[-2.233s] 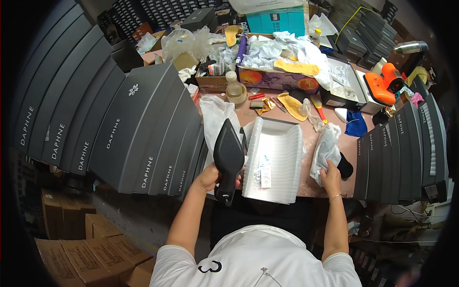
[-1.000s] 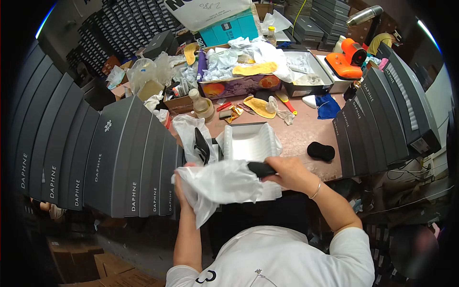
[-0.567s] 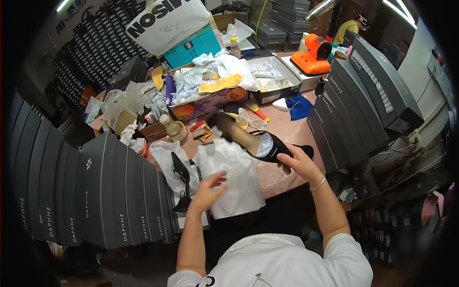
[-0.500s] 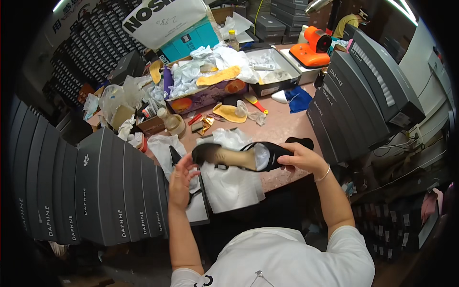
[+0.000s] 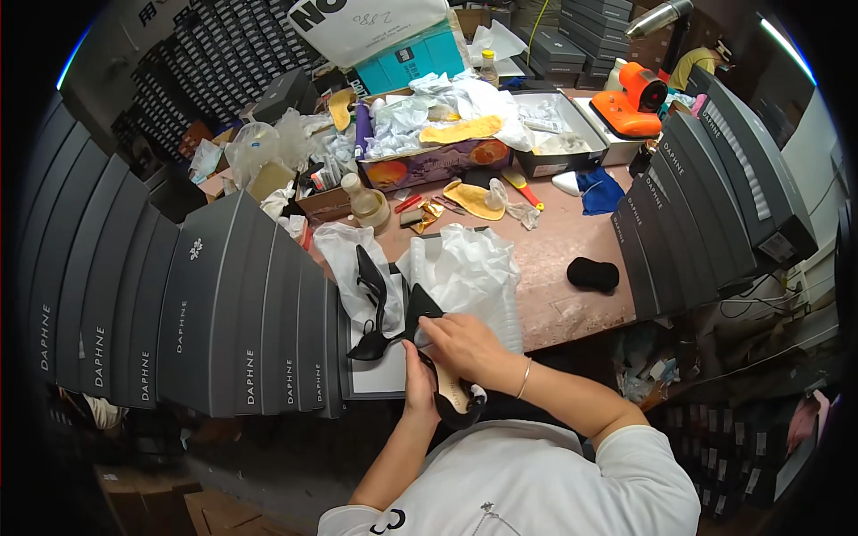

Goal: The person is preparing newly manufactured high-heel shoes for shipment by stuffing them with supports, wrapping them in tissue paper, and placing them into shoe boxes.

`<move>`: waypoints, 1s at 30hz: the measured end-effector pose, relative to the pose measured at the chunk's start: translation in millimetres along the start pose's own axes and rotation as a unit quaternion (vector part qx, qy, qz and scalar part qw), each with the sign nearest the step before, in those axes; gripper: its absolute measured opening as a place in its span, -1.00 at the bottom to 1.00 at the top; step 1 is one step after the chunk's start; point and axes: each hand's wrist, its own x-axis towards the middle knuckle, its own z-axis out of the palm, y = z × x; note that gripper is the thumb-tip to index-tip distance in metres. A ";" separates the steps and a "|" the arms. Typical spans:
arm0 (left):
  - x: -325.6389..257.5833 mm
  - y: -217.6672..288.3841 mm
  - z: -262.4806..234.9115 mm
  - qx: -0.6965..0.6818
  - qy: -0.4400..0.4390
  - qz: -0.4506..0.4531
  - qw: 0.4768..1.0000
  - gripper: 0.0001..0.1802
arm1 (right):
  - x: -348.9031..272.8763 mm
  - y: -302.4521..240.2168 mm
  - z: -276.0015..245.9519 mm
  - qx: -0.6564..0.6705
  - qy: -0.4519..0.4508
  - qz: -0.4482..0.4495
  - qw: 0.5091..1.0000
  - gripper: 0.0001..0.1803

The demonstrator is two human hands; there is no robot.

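Broadly, with the clock centred on the held shoe, a pinkish work table point(image 5: 567, 322) spreads from noon to three; a long row of grey shoeboxes point(image 5: 219, 308) leans between nine and ten o'clock, and a smaller tilted stack of grey boxes point(image 5: 684, 219) stands at two; a patterned carton point(image 5: 438, 165) heaped with crumpled paper sits at twelve; nearer, also at twelve, is white tissue paper point(image 5: 465, 263); an orange device point(image 5: 626, 114) stands at one; the black shoe point(image 5: 454, 391) itself is at the table's near edge, its pointed toe toward eleven, its beige insole showing; a second black shoe point(image 5: 368, 346) lies at ten; the left hand point(image 5: 418, 384) is wrapped round the held shoe's side; the right hand point(image 5: 469, 347) lies across it, fingers bent near the toe, though I cannot tell whether they grip; a black pad point(image 5: 593, 274) rests at two.
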 end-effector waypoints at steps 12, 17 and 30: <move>-5.6 -11.4 -12.6 -0.005 0.074 0.109 0.991 -0.11 | 4.6 -9.0 21.4 0.157 0.006 -0.002 0.988 -0.25; -11.9 1.3 -11.1 0.031 0.085 0.103 0.991 -0.06 | 17.3 -20.1 11.2 0.169 -0.005 -0.044 0.985 -0.11; -4.7 -8.0 -15.5 -0.012 0.067 0.156 0.985 -0.14 | 17.6 -19.4 -5.3 0.138 0.069 0.017 0.988 -0.27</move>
